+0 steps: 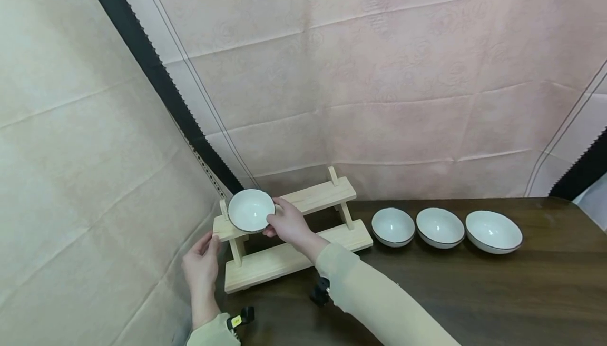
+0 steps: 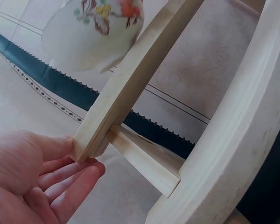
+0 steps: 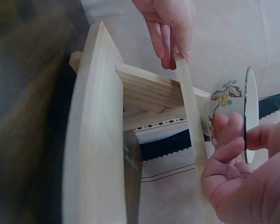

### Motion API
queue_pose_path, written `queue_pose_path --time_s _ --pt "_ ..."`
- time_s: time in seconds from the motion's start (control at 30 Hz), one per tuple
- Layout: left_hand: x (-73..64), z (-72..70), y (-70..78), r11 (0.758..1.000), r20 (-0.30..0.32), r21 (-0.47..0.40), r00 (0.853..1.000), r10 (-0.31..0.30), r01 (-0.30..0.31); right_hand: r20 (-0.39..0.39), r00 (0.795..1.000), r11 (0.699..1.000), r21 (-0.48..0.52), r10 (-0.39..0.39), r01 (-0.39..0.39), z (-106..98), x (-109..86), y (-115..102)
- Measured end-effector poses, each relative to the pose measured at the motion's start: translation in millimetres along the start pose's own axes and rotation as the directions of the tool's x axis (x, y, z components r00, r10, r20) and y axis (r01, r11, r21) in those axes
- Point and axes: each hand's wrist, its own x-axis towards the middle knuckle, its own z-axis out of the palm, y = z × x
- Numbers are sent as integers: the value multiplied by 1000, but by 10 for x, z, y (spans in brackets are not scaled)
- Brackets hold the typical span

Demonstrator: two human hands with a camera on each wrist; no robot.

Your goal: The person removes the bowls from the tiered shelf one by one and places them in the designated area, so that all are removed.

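Note:
A white bowl (image 1: 251,210) with a dark rim is held by my right hand (image 1: 287,223), thumb and fingers pinching its right edge. Painted flowers and leaves show on the bowl's outside (image 3: 227,95) in the right wrist view. It is at the left part of the upper board of a two-tier wooden rack (image 1: 299,259); whether its base touches the board I cannot tell. My left hand (image 1: 201,267) pinches the left end of that upper board (image 2: 116,100), thumb on top and fingers beneath, as the left wrist view shows.
To the rack's right, a row of white bowls stands on the dark wooden table (image 1: 450,293): a left one (image 1: 392,227), a middle one (image 1: 440,227) and a wider right one (image 1: 493,231). Cloth-like walls (image 1: 403,82) rise behind and at the left.

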Motion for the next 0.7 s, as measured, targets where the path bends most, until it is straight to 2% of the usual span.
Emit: queue_pose_path --time_s 0.17,0.47,0.7 --pt "-17 3 -2 1000 5 -15 1000 -2 2 -5 1000 993 117 1 -1 -174 -111 148" --pt "-16 10 -19 999 -2 -42 1000 -11 11 17 1000 991 131 9 -11 -726 -493 364" --pt "-7 34 5 998 3 -61 1000 -11 11 -3 997 985 157 78 -77 -1226 -876 516"
